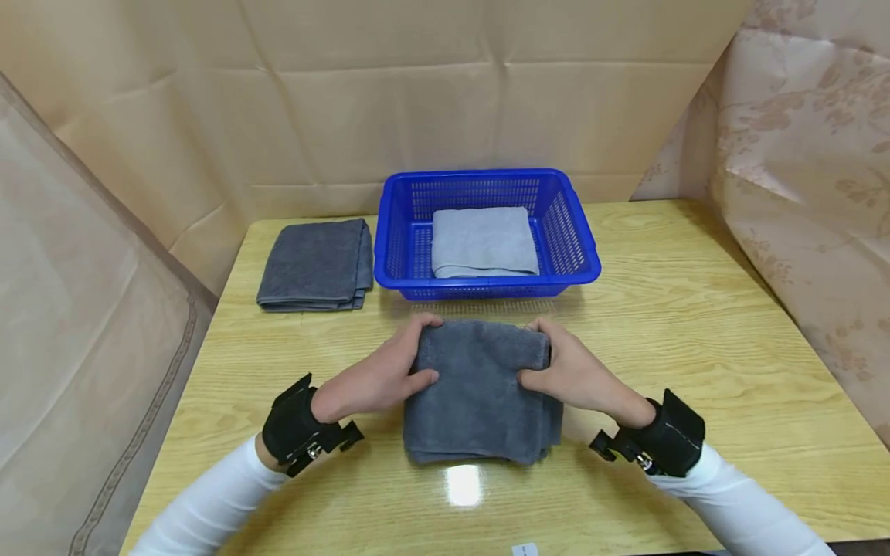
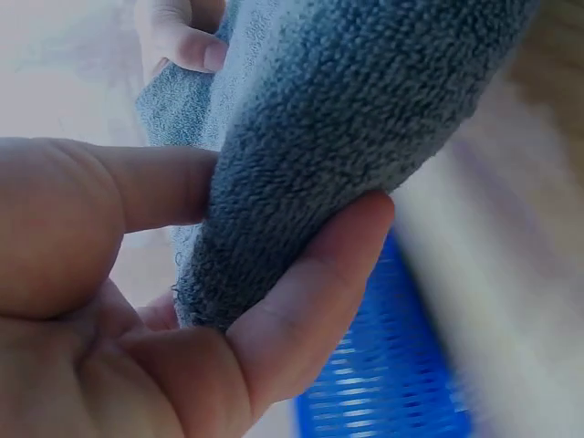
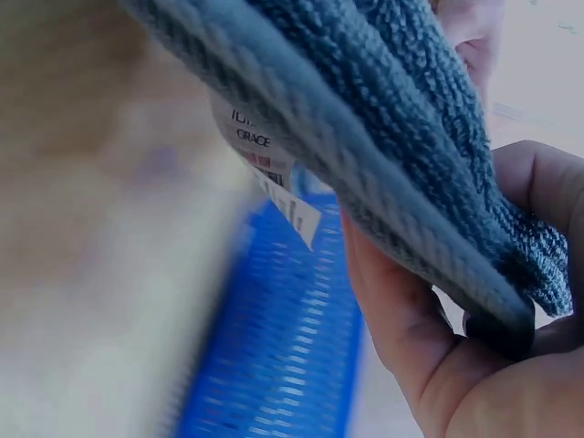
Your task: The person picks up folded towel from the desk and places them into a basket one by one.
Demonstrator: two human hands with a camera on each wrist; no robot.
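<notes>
A folded dark grey towel [image 1: 480,394] is held between both hands in front of the basket. My left hand [image 1: 385,371] grips its left edge, thumb on the near face and fingers round the far side; the left wrist view shows the towel [image 2: 338,119] pinched this way. On the opposite edge, my right hand [image 1: 573,367] pinches the towel in the same manner. A white printed label [image 3: 265,178] hangs from the towel's underside in the right wrist view. The blue basket [image 1: 487,288] behind holds a folded light grey towel [image 1: 483,239].
Left of the basket, another folded dark grey towel [image 1: 316,262] lies on the wooden table [image 1: 695,332]. Beige cloth [image 1: 445,93] hangs behind the table, with patterned cloth [image 1: 806,154] on the right. A small white tag [image 1: 524,549] is at the front edge.
</notes>
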